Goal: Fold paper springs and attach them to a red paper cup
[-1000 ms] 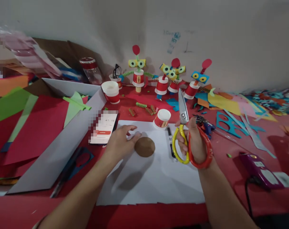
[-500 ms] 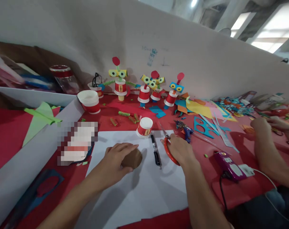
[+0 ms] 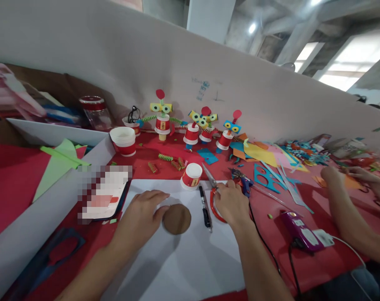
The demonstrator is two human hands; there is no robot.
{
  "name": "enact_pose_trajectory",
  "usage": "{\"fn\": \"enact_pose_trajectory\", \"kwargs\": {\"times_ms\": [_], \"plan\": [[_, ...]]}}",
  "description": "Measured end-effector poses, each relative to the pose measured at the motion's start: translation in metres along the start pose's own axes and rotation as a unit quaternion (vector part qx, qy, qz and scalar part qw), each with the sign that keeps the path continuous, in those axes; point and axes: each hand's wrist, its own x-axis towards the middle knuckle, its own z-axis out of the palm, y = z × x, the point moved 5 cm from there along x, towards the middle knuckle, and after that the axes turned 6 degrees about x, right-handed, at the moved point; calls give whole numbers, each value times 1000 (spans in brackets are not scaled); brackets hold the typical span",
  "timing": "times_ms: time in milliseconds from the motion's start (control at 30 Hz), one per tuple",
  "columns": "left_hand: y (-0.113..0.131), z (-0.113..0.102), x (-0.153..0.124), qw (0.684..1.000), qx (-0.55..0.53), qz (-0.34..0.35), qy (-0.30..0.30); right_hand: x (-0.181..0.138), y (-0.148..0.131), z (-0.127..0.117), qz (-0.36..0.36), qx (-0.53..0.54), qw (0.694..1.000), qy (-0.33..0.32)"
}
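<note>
A round brown disc [image 3: 176, 219] lies on the white paper sheet [image 3: 174, 267]. Beside its left edge is my left hand [image 3: 146, 213], open, with thumb and fingers apart and the thumb tip close to the disc. My right hand [image 3: 233, 202] is curled over the handles of the orange-handled scissors [image 3: 213, 205], whose blades point away to the upper left. Some of the handle is hidden beneath my fingers. Between my hands lies a black pen [image 3: 205, 211]. An upside-down red and white paper cup [image 3: 191, 176] stands at the paper's far edge.
Several paper-cup figures [image 3: 191, 133] stand along the wall. A phone [image 3: 108, 194] and stacked cups [image 3: 123, 141] are on the left. A glue gun [image 3: 244, 182], blue paper scraps [image 3: 267, 177] and a purple power strip [image 3: 299, 230] lie right, near another person's hands [image 3: 334, 179].
My left hand has come off the brown disc, which now lies flat and fully visible. My right hand and the scissors have shifted slightly. The camera view has tilted up a little.
</note>
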Motion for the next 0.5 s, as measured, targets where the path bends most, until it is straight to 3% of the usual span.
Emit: {"fn": "enact_pose_trajectory", "kwargs": {"times_ms": [133, 233, 333, 500], "plan": [[17, 10, -8, 989, -52, 90, -102, 3, -3, -6, -20, 105, 993, 43], [26, 11, -13, 983, -51, 104, -141, 5, -8, -8, -58, 264, 958, 98], [25, 7, -12, 990, -27, 69, -117, 3, -14, -5, -80, 352, 924, 124], [10, -7, -4, 999, -17, -26, -10, -1, -25, 4, -101, 394, 906, 118]]}}
